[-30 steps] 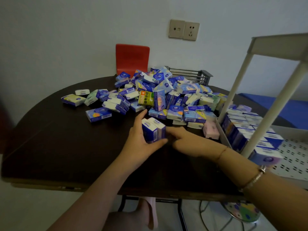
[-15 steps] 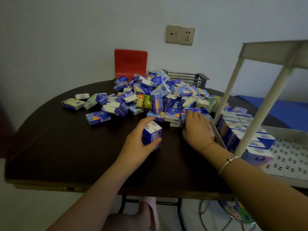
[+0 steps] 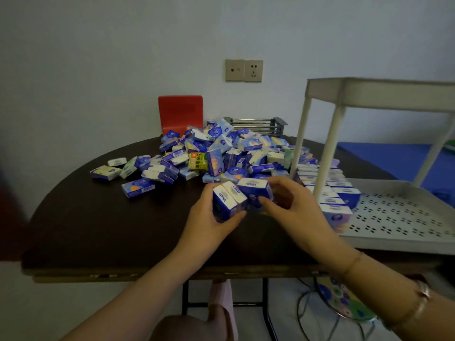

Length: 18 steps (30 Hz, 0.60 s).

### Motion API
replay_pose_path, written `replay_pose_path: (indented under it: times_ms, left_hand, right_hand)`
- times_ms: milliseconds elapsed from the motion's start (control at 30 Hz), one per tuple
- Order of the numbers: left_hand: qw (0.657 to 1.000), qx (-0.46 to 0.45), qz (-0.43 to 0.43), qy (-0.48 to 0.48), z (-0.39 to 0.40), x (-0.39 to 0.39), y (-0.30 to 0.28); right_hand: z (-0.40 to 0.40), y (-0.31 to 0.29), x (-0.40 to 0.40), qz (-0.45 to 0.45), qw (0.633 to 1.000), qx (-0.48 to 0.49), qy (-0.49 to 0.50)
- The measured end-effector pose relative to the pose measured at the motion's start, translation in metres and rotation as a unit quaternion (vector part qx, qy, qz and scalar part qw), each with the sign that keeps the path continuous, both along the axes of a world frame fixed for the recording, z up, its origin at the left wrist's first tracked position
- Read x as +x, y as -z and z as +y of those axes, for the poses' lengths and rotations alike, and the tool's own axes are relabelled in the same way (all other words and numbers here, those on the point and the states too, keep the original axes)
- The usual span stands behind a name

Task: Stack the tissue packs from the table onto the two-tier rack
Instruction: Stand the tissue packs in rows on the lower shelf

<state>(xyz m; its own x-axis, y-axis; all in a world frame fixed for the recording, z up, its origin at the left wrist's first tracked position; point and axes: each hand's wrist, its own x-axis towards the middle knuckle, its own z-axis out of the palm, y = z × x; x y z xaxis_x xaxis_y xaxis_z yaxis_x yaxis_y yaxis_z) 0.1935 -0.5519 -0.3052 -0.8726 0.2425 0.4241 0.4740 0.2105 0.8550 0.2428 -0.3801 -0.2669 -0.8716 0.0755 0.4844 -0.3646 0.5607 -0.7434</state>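
My left hand (image 3: 209,222) grips two blue-and-white tissue packs (image 3: 227,201) held upright side by side above the dark table (image 3: 103,230). My right hand (image 3: 293,205) pinches a third blue pack (image 3: 254,190) and holds it against the right side of those two. A big loose pile of tissue packs (image 3: 216,153) lies behind my hands. The white two-tier rack (image 3: 398,217) stands at the right; a row of packs (image 3: 330,190) fills the left edge of its lower tier. Its upper tier (image 3: 384,94) shows only from below.
A red chair back (image 3: 181,114) and a grey wire basket (image 3: 256,125) stand behind the pile. A lone blue pack (image 3: 138,188) lies on the table left of my hands. A blue surface (image 3: 394,158) lies beyond the rack. Cables and a patterned stool (image 3: 344,299) sit under the table.
My right hand took a pack from the pile's front edge and brought it against the two packs in my left hand. My left hand lifted its packs slightly.
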Motion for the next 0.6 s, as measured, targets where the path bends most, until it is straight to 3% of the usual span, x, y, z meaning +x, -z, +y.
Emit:
replay_pose_path:
  times_ms: [267,433,600]
  left_hand:
    - [0.997,0.020,0.042,0.067,0.063,0.060,-0.025]
    - [0.994,0.013,0.088,0.065,0.112,0.076,-0.039]
    - [0.994,0.014,0.049,0.097,0.155,0.079,-0.046]
  right_hand:
    - [0.052,-0.014,0.074,0.007,0.991,-0.118,-0.062]
    - [0.089,-0.012,0.095,-0.033,0.990,-0.089,-0.107]
    - [0.116,-0.006,0.096,0.001,0.999,-0.041,-0.019]
